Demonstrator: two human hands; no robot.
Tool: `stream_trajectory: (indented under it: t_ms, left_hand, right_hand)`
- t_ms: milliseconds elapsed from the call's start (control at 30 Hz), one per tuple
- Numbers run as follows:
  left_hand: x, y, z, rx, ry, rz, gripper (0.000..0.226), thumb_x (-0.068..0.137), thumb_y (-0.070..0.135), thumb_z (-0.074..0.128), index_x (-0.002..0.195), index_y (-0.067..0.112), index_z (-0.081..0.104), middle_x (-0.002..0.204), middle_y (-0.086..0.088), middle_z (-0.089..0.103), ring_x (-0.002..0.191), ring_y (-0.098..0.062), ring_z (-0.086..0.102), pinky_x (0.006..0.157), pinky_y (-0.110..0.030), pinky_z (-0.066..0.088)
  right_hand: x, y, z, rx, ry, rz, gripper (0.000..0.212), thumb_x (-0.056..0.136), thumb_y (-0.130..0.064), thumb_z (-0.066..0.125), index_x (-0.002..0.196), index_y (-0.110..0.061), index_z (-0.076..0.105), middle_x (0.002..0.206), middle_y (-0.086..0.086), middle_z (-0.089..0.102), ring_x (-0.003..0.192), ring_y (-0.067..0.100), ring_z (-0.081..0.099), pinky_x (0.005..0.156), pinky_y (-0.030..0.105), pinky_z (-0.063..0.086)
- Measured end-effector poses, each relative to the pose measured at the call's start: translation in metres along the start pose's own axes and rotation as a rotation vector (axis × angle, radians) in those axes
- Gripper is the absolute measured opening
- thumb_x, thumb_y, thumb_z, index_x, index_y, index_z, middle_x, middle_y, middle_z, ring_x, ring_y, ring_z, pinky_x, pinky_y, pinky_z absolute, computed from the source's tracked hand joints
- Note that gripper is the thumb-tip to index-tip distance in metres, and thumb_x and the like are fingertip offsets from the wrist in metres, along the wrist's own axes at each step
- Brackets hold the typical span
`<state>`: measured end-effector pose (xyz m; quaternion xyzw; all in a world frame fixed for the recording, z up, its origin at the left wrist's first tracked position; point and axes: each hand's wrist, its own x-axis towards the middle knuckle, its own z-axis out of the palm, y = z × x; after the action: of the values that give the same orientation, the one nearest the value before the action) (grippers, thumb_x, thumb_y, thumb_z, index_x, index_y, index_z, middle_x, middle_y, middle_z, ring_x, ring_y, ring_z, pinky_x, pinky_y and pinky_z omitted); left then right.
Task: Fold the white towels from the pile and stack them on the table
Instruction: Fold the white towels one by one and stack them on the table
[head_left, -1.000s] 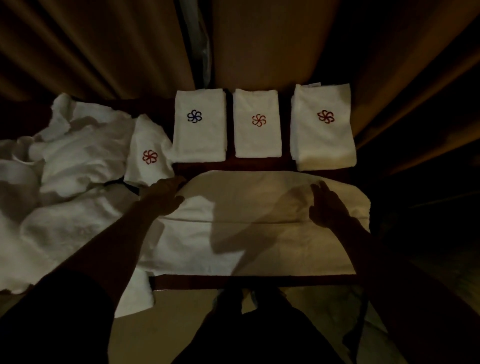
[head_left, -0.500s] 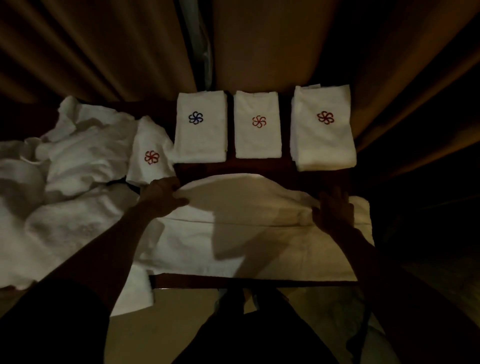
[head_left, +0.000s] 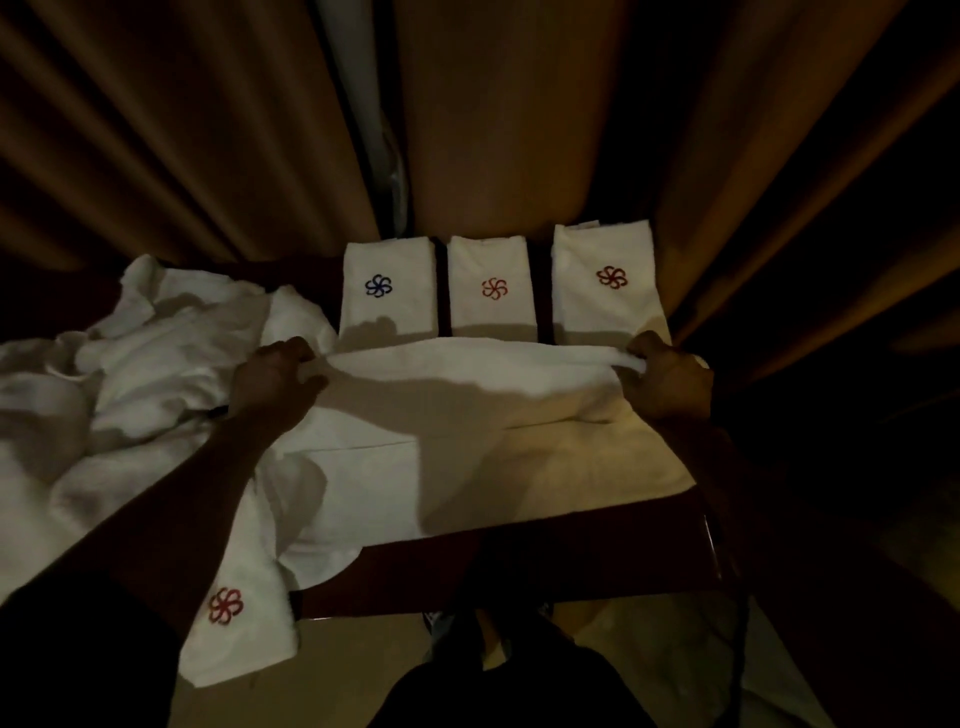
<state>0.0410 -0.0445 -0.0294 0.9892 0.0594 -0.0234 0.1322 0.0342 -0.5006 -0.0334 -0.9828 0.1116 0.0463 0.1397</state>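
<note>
towel (head_left: 467, 415) lies spread across the dark table (head_left: 415, 566), its far edge lifted off the surface. i see my left hand (head_left: 275, 376) pinching the far left corner and my right hand (head_left: 667, 376) pinching the far right corner, both closed on the cloth. just beyond it, three folded towels (head_left: 491, 283) sit side by side in a row. the unfolded pile (head_left: 104, 395) spills to the left, touching the spread towel.

No readable text; only embroidered flower emblems on the folded towels (head_left: 492, 291).
</note>
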Motion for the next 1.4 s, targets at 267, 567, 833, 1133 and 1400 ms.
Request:
stream_trajectory:
  t_ms: [267,567,833,1133,1400]
  left_hand:
    - [-0.019,-0.017,0.013,0.101,-0.065,0.055,0.027,0.088,0.025,0.070,0.107,0.009,0.060,0.087,-0.018,0.067,0.085,-0.040,0.065,0.073,-0.045,0.053]
    - [-0.032,-0.025,0.050,0.138,-0.190,0.008,0.060,0.082,0.026,0.078,0.132,0.006,0.051,0.127,-0.021,0.054,0.114,-0.043,0.051,0.091,-0.052,0.048]
    - [-0.019,-0.018,0.077,0.258,-0.359,0.081,0.084,0.075,0.041,0.083,0.144,0.016,0.042,0.139,-0.011,0.044,0.124,-0.034,0.046,0.099,-0.050,0.046]
    - [-0.023,-0.022,0.076,0.026,-0.246,0.037,0.023,0.084,0.019,0.075,0.103,0.007,0.070,0.115,-0.016,0.058,0.108,-0.038,0.056,0.093,-0.047,0.047]
    - [-0.038,-0.038,0.026,-0.326,-0.108,-0.091,0.011,0.077,0.022,0.072,0.079,0.027,0.062,0.093,-0.005,0.071,0.087,-0.027,0.068,0.083,-0.043,0.056]
  right_hand:
    - [-0.007,0.061,0.045,-0.254,0.111,-0.265,0.027,0.093,-0.026,0.053,0.103,-0.006,0.069,0.084,0.019,0.066,0.071,0.039,0.066,0.059,0.045,0.056]
    - [-0.036,0.038,0.030,-0.073,0.002,-0.101,0.011,0.079,-0.013,0.067,0.085,-0.014,0.057,0.085,0.011,0.063,0.083,0.042,0.062,0.070,0.049,0.053]
    - [-0.045,0.048,0.041,-0.166,-0.159,-0.019,0.027,0.087,-0.032,0.068,0.106,-0.016,0.059,0.092,0.014,0.065,0.089,0.039,0.064,0.078,0.045,0.052]
    - [-0.042,0.055,0.044,-0.174,-0.201,-0.017,0.027,0.090,-0.026,0.067,0.107,-0.005,0.067,0.102,0.018,0.067,0.099,0.040,0.061,0.080,0.042,0.051]
    - [-0.037,0.051,0.033,-0.164,-0.294,0.067,0.020,0.090,-0.040,0.061,0.100,-0.023,0.064,0.105,0.010,0.066,0.100,0.032,0.060,0.087,0.042,0.048]
